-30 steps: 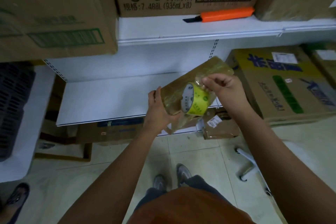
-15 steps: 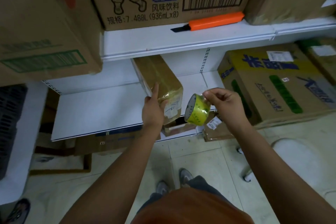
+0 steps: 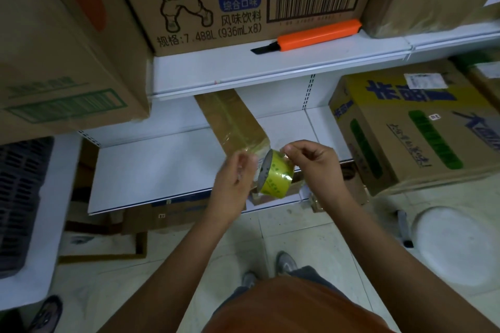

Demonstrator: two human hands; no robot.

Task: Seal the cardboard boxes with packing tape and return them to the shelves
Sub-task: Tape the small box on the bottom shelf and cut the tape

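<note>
Head view: white shelf point(image 3: 162, 165) bears a taped box point(image 3: 232, 119); tape roll point(image 3: 276, 178) is pinched by right hand point(image 3: 311, 162); blurred left hand's point(image 3: 235, 181) fingers cannot be judged.

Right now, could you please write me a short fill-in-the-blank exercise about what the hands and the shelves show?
1. The right hand pinches the roll of ____ packing tape.
2. The taped box lies on the ____ shelf.
3. The utility knife on the upper shelf has an ____ handle.
4. The blurred left hand is just ____ of the roll.

Missing words: yellow; lower; orange; left
</note>
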